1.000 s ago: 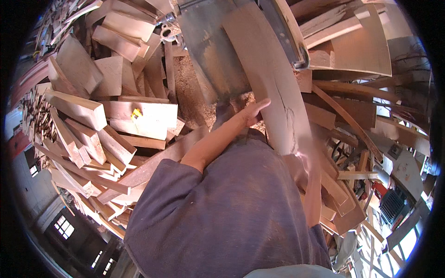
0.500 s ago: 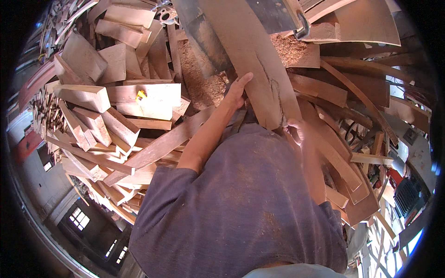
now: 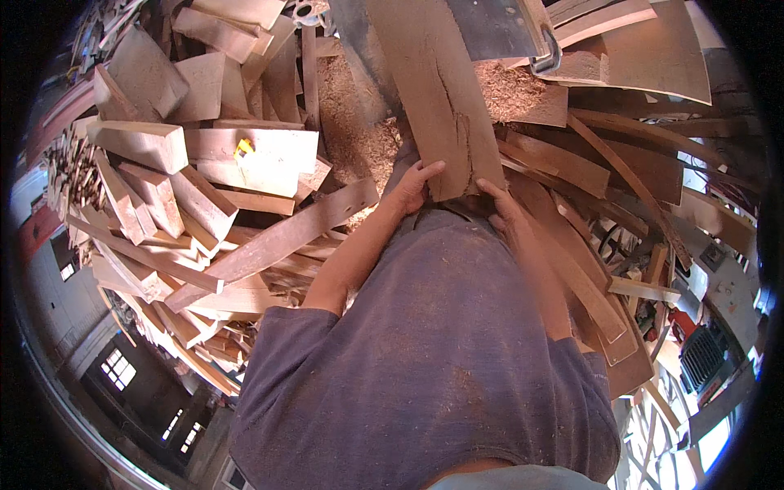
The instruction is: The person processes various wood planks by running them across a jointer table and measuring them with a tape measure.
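Note:
A long wooden board (image 3: 433, 90) with a dark crack running lengthwise stretches away from my body across a dark metal machine table (image 3: 498, 31). My left hand (image 3: 415, 186) grips the board's left edge at its near end, thumb on top and fingers hidden below. On the near right corner, my right hand (image 3: 500, 202) also holds it, its thumb on the upper face and the other fingers curled underneath. The near end sits just in front of my dusty dark shirt.
Heaped sawdust (image 3: 351, 114) lies under the table's left side, with more sawdust (image 3: 510, 94) at its right. Stacked wood blocks (image 3: 147, 147) fill the left, and a slanting plank (image 3: 278, 245) reaches towards my left arm. Curved boards (image 3: 572, 269) crowd the right. A curved metal bracket (image 3: 545, 59) projects from the table.
My left hand has slid down the board's edge to its near end. My right hand has shifted left at the near corner, and the board's near end has swung left.

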`<state>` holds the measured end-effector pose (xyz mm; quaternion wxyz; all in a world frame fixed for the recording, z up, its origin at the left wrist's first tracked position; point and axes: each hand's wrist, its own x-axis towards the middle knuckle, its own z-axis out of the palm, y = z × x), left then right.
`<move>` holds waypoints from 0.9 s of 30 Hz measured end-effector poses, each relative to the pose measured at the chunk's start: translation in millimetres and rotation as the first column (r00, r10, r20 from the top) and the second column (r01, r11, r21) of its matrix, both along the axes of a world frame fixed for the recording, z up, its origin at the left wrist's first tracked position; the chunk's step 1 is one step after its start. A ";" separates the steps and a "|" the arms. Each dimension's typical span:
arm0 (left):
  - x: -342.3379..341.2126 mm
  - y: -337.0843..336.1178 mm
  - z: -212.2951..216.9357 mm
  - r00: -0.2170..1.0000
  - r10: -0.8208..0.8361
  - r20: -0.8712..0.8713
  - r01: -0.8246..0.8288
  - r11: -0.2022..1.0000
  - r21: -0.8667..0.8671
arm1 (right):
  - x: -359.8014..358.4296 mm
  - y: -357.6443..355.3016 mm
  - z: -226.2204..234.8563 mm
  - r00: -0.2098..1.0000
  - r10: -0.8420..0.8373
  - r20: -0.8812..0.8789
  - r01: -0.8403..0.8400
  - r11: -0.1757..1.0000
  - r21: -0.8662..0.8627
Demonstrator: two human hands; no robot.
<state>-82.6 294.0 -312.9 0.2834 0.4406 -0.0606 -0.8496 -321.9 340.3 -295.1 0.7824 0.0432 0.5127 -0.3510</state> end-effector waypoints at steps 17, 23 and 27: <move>-14.9 3.4 13.8 0.959 0.136 0.249 -0.091 0.979 -0.184 | -27.8 -46.6 -24.9 0.973 0.166 -0.162 -0.206 0.938 -0.279; -33.3 -1.1 23.8 0.932 0.251 0.260 -0.230 0.967 -0.112 | -22.3 -45.5 19.3 0.909 0.191 -0.369 -0.289 0.928 -0.233; -34.0 -2.8 30.6 0.977 0.205 0.052 -0.203 0.978 -0.044 | -15.8 -50.8 75.2 0.706 0.191 -0.682 -0.464 0.853 -0.240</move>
